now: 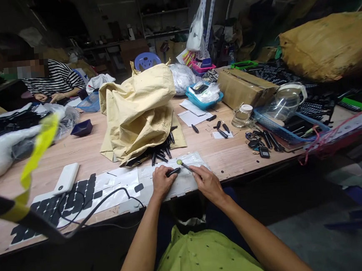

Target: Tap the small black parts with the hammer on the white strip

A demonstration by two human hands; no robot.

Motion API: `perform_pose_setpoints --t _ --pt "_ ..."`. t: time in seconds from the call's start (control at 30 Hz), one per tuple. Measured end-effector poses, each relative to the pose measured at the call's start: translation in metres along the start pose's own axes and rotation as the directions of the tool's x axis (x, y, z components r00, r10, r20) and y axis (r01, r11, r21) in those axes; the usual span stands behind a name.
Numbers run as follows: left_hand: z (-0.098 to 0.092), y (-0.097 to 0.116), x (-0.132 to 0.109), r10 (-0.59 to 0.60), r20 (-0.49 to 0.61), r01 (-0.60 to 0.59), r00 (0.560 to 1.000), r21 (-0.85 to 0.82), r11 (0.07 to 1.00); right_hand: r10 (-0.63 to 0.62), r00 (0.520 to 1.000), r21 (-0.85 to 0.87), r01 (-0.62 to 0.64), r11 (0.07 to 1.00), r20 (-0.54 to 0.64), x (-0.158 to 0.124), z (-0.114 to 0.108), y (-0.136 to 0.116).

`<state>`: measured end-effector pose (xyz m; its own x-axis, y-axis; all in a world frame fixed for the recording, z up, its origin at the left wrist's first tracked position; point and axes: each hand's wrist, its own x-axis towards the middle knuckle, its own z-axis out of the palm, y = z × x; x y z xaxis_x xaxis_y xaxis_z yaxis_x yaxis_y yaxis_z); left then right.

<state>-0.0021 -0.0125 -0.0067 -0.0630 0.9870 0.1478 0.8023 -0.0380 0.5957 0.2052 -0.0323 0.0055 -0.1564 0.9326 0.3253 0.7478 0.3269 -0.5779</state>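
My left hand [161, 181] rests on a white sheet [172, 182] at the table's near edge, its fingers closed round a small black part [174, 172]. My right hand [207, 183] is closed on a thin tool with a yellow-green end [180, 162], whose tip points toward the black part. Both hands sit close together. A pile of similar black parts [162, 153] spills from under a crumpled tan bag [138, 109] just beyond them.
A white power bank [67, 178] and black cable [89, 209] lie at the left on a sheet with black pads. Blue trays [203, 100], a cardboard box [242, 86], a jar [242, 116] and loose black parts stand at the right. Another person in a striped shirt [54, 78] sits far left.
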Motion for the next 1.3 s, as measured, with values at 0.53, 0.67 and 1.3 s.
perform_pose_setpoints --t 0.53,0.67,1.3 --pt "-0.01 -0.009 -0.001 0.063 0.072 -0.064 0.995 0.011 0.998 0.218 0.976 -0.474 -0.206 0.856 -0.03 0.081 0.007 0.032" --pt "-0.01 -0.002 -0.018 0.154 0.136 -0.152 0.979 -0.023 0.988 0.206 0.978 -0.489 -0.193 0.851 -0.028 0.08 0.009 0.031" --pt "-0.004 0.021 -0.05 0.329 0.25 -0.311 0.911 -0.109 0.944 0.191 0.98 -0.481 -0.19 0.856 -0.048 0.079 0.01 0.035"
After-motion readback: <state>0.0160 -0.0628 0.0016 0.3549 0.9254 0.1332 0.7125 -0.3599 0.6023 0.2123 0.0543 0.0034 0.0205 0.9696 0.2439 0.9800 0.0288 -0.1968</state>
